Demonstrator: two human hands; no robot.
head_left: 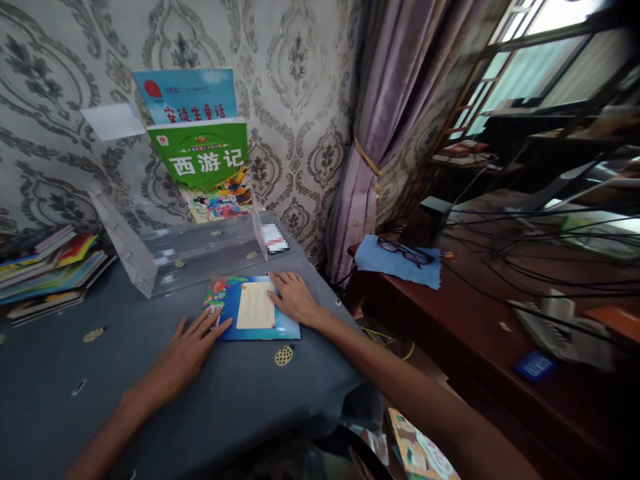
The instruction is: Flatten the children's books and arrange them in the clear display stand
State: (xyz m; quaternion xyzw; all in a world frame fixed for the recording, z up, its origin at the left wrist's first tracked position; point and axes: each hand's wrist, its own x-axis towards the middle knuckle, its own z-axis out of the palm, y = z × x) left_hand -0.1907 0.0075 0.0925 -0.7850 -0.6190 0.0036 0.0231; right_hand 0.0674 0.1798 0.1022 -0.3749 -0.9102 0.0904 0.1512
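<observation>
A blue book (287, 327) with a cream text panel lies flat on the dark grey tablecloth (240, 393). My left hand (197, 337) rests at its left edge, fingers stretched out over the cover's corner. On the upper right part of the same book lies my right hand (295, 297), its fingers extended and flat. Just beyond the book stands a clear acrylic rack (200, 243). At its back, a green book (205, 160) leans upright in front of a light blue book (187, 90).
Stacked books (55, 267) sit at the table's left. A small white item (274, 238), partly blurred out, lies beside the rack. To the right, a brown desk (480, 313) holds glasses (405, 250) on a blue cloth (370, 259), plus cables. A tied curtain (360, 180) hangs between.
</observation>
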